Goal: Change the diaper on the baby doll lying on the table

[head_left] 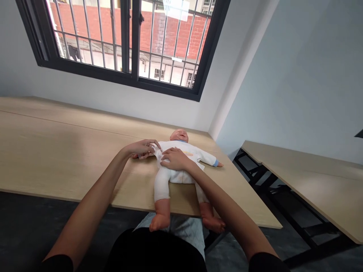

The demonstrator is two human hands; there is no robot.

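Observation:
A baby doll (162,185) lies on its back on the wooden table, feet over the front edge. It wears white trousers and a white shirt (172,145) with blue cuffs and an orange print. At the side of the doll's waist, my left hand (144,148) is closed with its fingertips on a bunched bit of the shirt. My right hand (176,159) lies across the doll's belly, its fingers bent onto the same bunched cloth. What exactly the fingertips pinch is too small to make out.
The pale wooden table (70,151) runs along the wall under a barred window (127,45). To the right, across a gap, stands a second table (306,170) with a black metal frame. My body is close against the near edge.

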